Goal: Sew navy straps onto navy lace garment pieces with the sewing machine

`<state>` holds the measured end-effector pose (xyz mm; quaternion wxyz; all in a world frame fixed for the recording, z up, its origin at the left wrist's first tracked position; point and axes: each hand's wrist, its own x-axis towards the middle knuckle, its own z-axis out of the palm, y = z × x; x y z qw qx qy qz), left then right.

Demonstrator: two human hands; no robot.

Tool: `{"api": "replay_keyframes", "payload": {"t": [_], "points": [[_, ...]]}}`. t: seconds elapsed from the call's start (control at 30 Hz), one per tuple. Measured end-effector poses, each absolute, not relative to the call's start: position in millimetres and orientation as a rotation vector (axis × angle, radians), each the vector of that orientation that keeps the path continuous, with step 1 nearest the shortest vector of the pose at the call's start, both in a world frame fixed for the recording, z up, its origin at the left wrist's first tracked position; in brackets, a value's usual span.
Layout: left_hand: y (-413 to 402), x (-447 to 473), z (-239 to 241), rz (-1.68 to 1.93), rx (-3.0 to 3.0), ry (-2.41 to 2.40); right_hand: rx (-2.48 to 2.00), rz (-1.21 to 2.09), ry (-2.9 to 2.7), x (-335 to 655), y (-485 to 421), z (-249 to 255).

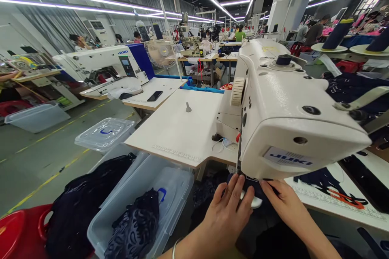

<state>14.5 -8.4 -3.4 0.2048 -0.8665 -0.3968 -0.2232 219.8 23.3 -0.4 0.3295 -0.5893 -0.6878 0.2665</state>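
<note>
Dark navy fabric (261,192), thin and nearly black, spread flat under the head of the white sewing machine (288,117) at the near edge of the bench (182,129). Left hand (226,214) palm down, fingers (235,192) stretched out and pressing the cloth. Right hand (285,204) just beside, also flat and open on the fabric, gripping nothing.

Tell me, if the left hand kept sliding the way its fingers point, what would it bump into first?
The left hand points up and right, so it would probably first meet the underside of the white JUKI sewing machine head, just above the dark navy fabric it presses; depth is unclear.
</note>
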Motion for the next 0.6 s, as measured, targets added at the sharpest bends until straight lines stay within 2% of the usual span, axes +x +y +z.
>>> {"api": "replay_keyframes", "payload": {"t": [0.3, 0.6], "points": [[-8, 14, -5, -0.736, -2.394, -1.167, -1.509, 0.755, -1.661, 212, 22, -19], [-7, 16, -10, -0.738, -2.407, -1.176, -1.461, 0.807, -1.501, 231, 12, -66]]}}
